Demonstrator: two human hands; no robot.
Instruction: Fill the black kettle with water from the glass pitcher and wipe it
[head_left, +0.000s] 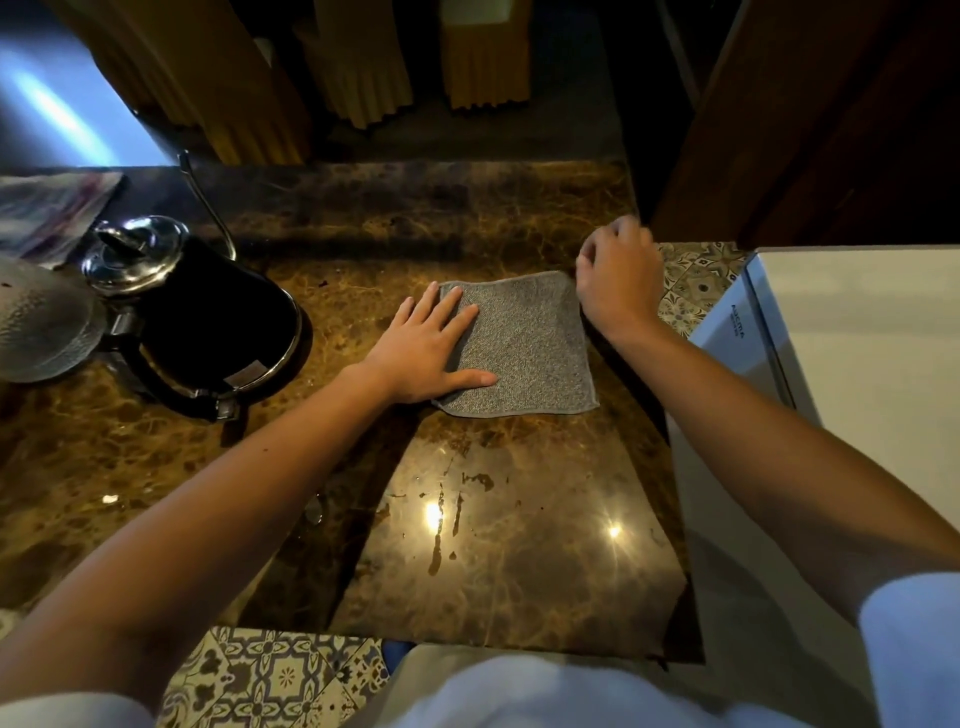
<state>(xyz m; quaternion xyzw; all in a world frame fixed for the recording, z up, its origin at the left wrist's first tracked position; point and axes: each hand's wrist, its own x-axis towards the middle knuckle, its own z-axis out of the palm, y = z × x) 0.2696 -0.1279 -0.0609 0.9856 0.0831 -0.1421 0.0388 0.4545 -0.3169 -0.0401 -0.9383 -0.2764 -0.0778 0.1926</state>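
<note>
Glass pitcher (44, 322) is sitting at nine o'clock, cut off by the frame edge, touching the black kettle (208, 322) on the tabletop (493, 545). Left hand (426, 353) is lying flat, fingers spread, pressing the grey cloth (524, 348). Right hand (618, 280) is curling at the cloth's two-o'clock corner; its grip cannot be told. Lettering on the white appliance (857, 364) is looking too blurred to read.

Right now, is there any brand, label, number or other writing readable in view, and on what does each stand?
"AUCMA", as best it reads: on the front edge of the white appliance right of the counter; smaller print beneath it is too blurred to read.
Label on the black kettle, near its base: too small and dark to read.
Nothing else carries readable text.
</note>
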